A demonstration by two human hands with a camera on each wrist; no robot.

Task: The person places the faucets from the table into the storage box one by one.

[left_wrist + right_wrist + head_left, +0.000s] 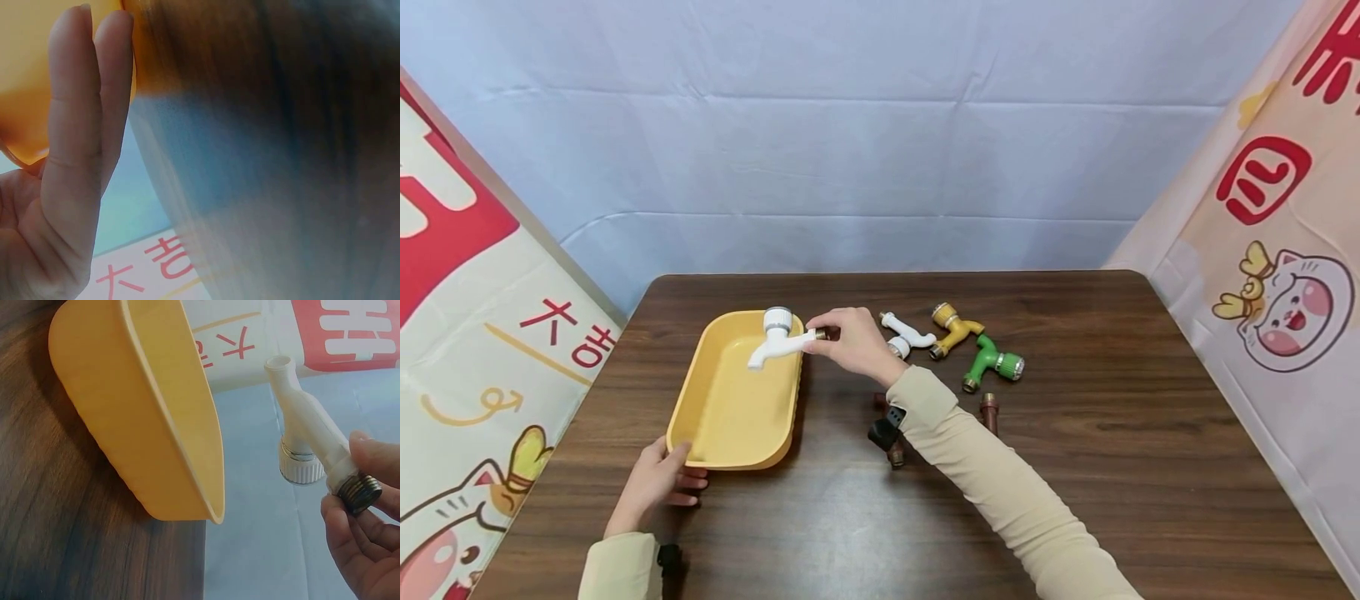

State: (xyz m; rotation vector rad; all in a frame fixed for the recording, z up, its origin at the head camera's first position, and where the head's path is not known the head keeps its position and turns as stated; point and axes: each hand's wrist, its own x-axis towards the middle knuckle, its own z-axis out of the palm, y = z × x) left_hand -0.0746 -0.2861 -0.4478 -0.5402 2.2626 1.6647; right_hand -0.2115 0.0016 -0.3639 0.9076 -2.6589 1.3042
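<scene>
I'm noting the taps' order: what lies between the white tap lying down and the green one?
The yellow tap lies between the lying white tap and the green tap, as the head view shows.

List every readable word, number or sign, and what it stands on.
"大吉": left banner, in red.
Red stamp, right banner: unclear.
Large red lettering, right banner: cut off.
Large white lettering, left banner: cut off.
White faucet, yellow tray: no legible text.

Cream long sleeves (1003, 492), plain cuffs (927, 398); small black wrist-worn device (883, 432) each side.
</scene>
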